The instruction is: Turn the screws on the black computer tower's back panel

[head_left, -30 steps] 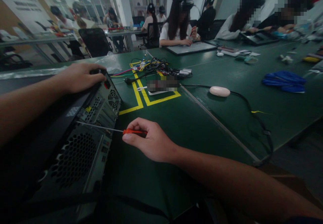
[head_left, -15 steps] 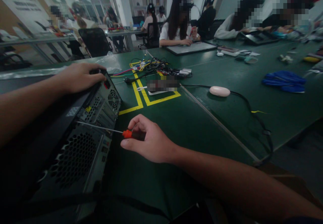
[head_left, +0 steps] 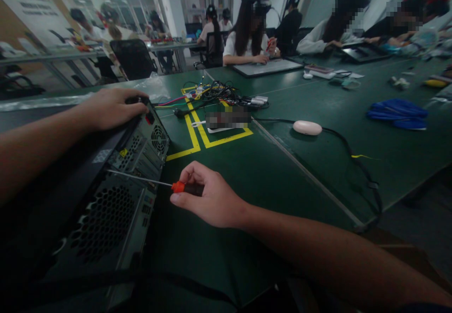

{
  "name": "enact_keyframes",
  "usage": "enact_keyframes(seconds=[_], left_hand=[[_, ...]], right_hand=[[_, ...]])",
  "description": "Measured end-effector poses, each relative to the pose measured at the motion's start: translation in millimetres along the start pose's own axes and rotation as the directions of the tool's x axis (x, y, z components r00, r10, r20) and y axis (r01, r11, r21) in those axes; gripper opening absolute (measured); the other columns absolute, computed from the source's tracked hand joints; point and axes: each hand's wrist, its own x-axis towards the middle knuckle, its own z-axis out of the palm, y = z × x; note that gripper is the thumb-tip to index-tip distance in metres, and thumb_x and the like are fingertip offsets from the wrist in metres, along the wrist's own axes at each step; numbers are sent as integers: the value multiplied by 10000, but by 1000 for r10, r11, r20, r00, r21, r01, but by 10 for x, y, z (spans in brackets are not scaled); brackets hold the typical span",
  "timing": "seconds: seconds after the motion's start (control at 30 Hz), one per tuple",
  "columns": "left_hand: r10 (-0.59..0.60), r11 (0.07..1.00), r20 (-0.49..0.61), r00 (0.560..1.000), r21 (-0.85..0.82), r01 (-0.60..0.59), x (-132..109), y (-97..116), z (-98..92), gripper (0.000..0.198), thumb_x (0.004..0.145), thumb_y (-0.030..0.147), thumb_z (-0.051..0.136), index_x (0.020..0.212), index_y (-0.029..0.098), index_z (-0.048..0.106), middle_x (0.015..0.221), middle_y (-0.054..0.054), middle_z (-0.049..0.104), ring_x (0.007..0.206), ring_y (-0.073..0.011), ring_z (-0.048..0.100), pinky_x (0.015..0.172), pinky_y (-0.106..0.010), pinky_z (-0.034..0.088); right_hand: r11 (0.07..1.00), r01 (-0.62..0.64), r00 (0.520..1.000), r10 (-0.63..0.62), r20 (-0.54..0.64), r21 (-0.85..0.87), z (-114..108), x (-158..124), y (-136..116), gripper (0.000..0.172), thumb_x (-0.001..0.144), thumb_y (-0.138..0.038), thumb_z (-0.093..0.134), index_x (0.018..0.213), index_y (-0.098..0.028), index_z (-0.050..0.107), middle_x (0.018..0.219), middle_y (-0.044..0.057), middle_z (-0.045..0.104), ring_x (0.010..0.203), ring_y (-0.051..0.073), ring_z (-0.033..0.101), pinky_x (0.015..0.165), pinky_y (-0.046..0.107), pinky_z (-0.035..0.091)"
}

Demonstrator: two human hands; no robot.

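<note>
Green-topped workbench in a shared workroom, where several other people are seated beyond it, among them a person in a white top by whom a flat panel is worked on. At the left of the bench, a desktop computer tower is placed with its rear panel turned toward the right; on this panel a round fan grille and a larger honeycomb vent are seen. By the left hand, the tower's far upper corner is covered, the thumb being laid along the edge; whether it is gripped or merely pressed cannot be told. By the right hand, the orange-and-black handle of a screwdriver is held between thumb and fingers, its shaft being directed at the panel's edge, above the honeycomb vent. Beyond the hands, yellow tape is stuck on the bench and partly overlain by tangled cables. Farther right, a pale pink oval case and folded blue fabric are shown.
</note>
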Motion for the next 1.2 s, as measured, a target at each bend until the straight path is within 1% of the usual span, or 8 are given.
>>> enact_keyframes(seconds=[0.17, 0.43, 0.6, 0.83, 1.07, 1.2], left_hand=[[6, 1000, 4, 1000, 5, -6, -5, 10, 0, 751, 838, 598, 368, 1380, 132, 596, 1365, -164, 630, 1270, -359, 572, 1087, -467, 413], [-9, 1000, 2, 1000, 16, 9, -23, 44, -11, 763, 832, 607, 351, 1387, 143, 595, 1383, -123, 626, 1280, -338, 566, 1104, -441, 405], [-13, 1000, 9, 1000, -2, 13, -21, 34, -19, 759, 831, 611, 367, 1388, 149, 596, 1394, -141, 621, 1278, -346, 567, 1103, -455, 407], [-12, 1000, 7, 1000, 0, 12, 5, -2, 5, 759, 826, 620, 378, 1388, 160, 600, 1397, -135, 619, 1271, -362, 571, 1095, -478, 412], [1, 1000, 9, 1000, -13, -1, 18, -37, 13, 735, 845, 614, 385, 1387, 165, 595, 1401, -144, 613, 1291, -352, 558, 1113, -484, 395], [16, 1000, -2, 1000, -10, -16, 16, -39, 23, 768, 841, 638, 363, 1379, 144, 599, 1387, -160, 618, 1281, -356, 564, 1106, -488, 402]], right_hand=[[1000, 20, 1000, -20, -6, -3, 0, -1, 0, 292, 824, -324, 770, 955, -211, 536, 865, -21, 584, 761, 130, 548, 731, 281, 469], [1000, 0, 1000, 0, -8, -5, 0, -3, -21, 290, 821, -332, 772, 948, -215, 539, 854, -25, 580, 758, 130, 546, 725, 279, 464], [1000, -11, 1000, 11, -2, -2, -1, -2, -24, 289, 825, -339, 770, 955, -212, 546, 858, -24, 588, 756, 130, 548, 725, 280, 466], [1000, -8, 1000, 8, -8, -6, -2, 0, -13, 291, 823, -343, 774, 958, -209, 554, 860, -23, 591, 757, 130, 547, 725, 278, 466], [1000, -20, 1000, 20, -23, 11, 5, 2, -5, 295, 821, -353, 780, 956, -210, 561, 869, -17, 604, 760, 132, 554, 733, 282, 472], [999, -21, 999, 22, -29, 25, 8, 6, -4, 293, 821, -368, 783, 937, -196, 577, 845, -16, 602, 740, 131, 548, 705, 278, 461]])
